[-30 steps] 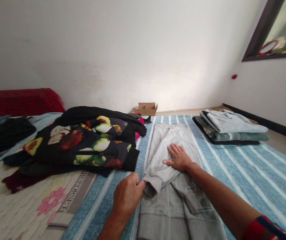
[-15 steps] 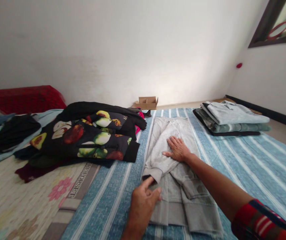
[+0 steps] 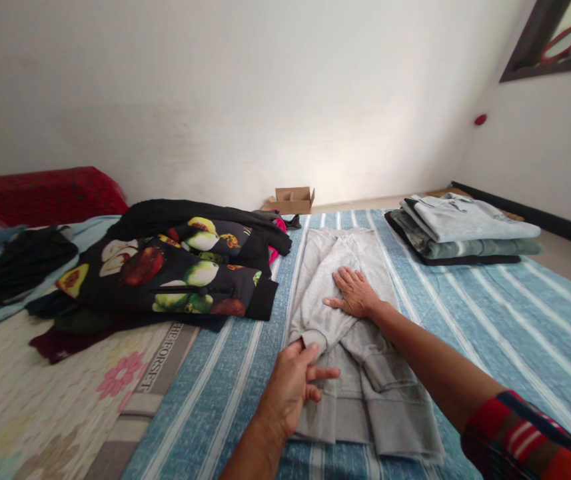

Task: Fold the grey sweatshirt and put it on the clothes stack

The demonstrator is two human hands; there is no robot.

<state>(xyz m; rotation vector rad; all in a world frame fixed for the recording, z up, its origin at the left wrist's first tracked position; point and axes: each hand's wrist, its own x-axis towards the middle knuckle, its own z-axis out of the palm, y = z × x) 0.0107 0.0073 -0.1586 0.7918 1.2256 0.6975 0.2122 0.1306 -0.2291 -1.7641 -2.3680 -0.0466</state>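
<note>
A light grey sweatshirt (image 3: 365, 393) lies on the blue striped sheet (image 3: 490, 333), its sleeves folded across the body. My right hand (image 3: 352, 293) rests flat on the upper part of the garment, fingers stretched out. My left hand (image 3: 292, 387) sits at the cuff of the left sleeve near the garment's left edge, fingers loosely spread and touching the cloth, holding nothing.
A heap of dark clothes with a fruit-print black garment (image 3: 175, 273) lies to the left. A stack of folded clothes (image 3: 460, 230) sits at the far right. A small cardboard box (image 3: 291, 199) stands by the wall. A floral sheet (image 3: 40, 400) covers the near left.
My left hand has let go of the sleeve cuff it pinched and now lies spread on the cloth below it. The right hand stays pressed on the sweatshirt.
</note>
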